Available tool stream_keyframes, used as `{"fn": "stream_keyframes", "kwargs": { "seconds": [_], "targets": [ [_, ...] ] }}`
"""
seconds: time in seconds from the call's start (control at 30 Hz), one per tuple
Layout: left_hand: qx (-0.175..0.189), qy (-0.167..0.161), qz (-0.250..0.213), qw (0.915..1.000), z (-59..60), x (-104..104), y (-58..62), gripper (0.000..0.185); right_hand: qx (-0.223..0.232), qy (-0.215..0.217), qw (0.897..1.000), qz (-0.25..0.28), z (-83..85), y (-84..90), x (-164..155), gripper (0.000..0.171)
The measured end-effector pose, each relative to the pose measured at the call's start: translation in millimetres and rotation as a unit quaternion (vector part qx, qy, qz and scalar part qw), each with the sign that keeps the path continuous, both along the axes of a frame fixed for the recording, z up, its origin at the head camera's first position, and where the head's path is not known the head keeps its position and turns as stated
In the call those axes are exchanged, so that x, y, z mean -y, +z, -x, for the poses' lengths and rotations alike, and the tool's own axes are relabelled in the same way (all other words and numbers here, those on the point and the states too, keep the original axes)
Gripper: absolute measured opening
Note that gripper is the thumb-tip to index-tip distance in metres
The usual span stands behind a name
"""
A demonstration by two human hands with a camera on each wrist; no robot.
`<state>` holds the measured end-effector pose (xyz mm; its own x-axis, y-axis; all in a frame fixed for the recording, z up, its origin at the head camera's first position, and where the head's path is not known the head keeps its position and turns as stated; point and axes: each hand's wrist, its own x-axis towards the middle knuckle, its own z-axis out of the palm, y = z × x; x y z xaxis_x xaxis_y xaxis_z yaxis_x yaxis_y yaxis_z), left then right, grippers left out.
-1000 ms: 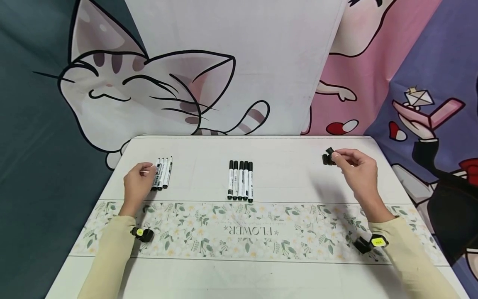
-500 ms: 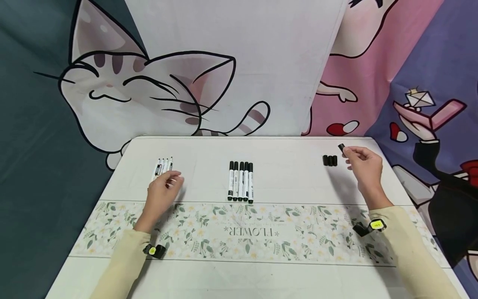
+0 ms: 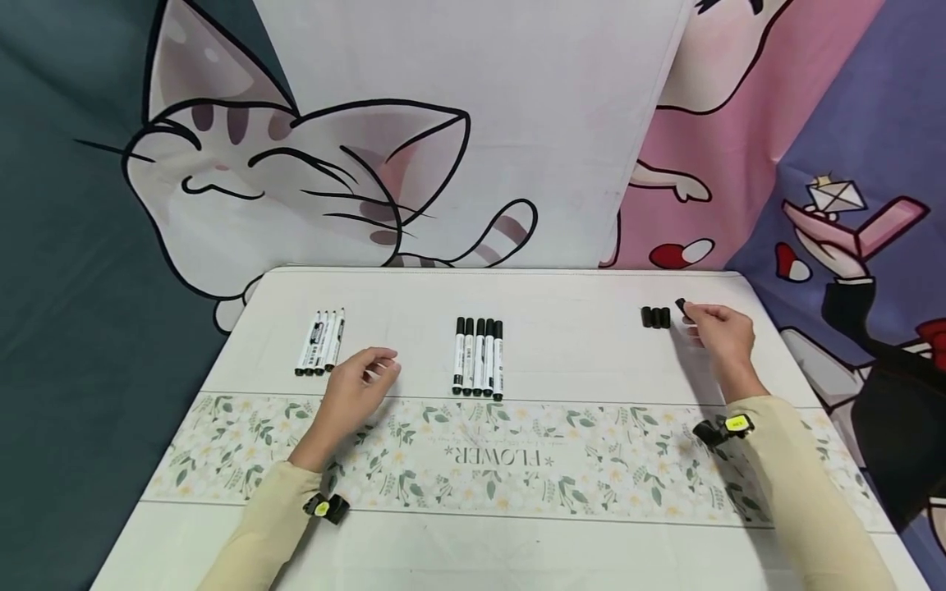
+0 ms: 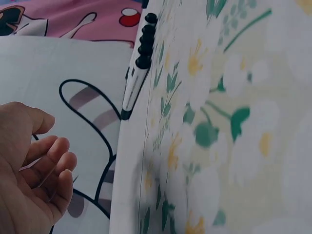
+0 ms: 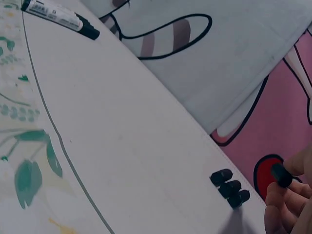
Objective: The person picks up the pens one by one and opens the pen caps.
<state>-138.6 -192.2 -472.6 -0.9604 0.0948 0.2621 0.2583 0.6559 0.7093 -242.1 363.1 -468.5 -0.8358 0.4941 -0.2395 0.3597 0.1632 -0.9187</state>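
Between thumb and fingers, my right hand (image 3: 726,335) pinches a black marker cap (image 5: 280,175). Just left of it, 3 more black marker caps (image 3: 655,318) stand side by side at the back right of the table. My left hand (image 3: 356,389) is held over the table with its fingers loosely bent and nothing in them. Behind and left of that hand lie several uncapped white markers (image 3: 320,341) in a row, tips pointing away. To its right, several capped markers (image 3: 478,358) lie in a second row, black caps at the far end.
The white table (image 3: 562,328) has a floral strip (image 3: 502,492) with the word FLOWER running across it. A printed cat curtain (image 3: 562,131) hangs behind the table's back edge. Each wrist wears a small black camera (image 3: 327,508).
My left hand has left the uncapped markers and moved right and nearer to me. My right hand has lifted away from the other caps, then come down beside them, still pinching one.
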Motion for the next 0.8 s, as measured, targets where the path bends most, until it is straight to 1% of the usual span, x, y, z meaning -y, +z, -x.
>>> {"fn": "stream_keyframes", "kwargs": {
  "seconds": [0.07,0.13,0.37,0.57,0.67,0.8],
  "targets": [
    [-0.001,-0.004,-0.001,1.0,0.0,-3.2,-0.1,0.029,0.011,0.001,1.0,-0.002,3.2,-4.5,-2.2,0.015],
    [-0.002,-0.008,-0.002,1.0,0.5,-6.6,0.0,0.029,0.017,-0.001,1.0,0.007,5.8,-8.6,-4.3,0.015],
    [0.009,-0.022,-0.007,0.9997,2.7,-19.7,-1.3,0.029,0.042,-0.002,0.999,0.014,12.3,-18.9,-10.2,0.02],
    [0.014,-0.034,-0.013,0.9993,2.1,-31.0,-4.2,0.026,0.051,0.009,0.999,0.016,16.6,-22.5,-12.7,0.024],
    [0.014,-0.039,-0.017,0.999,3.1,-36.9,-5.1,0.026,0.057,0.018,0.998,0.008,18.2,-23.4,-13.9,0.025],
    [0.013,-0.048,-0.025,0.9985,6.0,-43.9,-5.4,0.026,0.071,0.028,0.997,-0.01,19.2,-23.4,-14.1,0.035]
  ]
}}
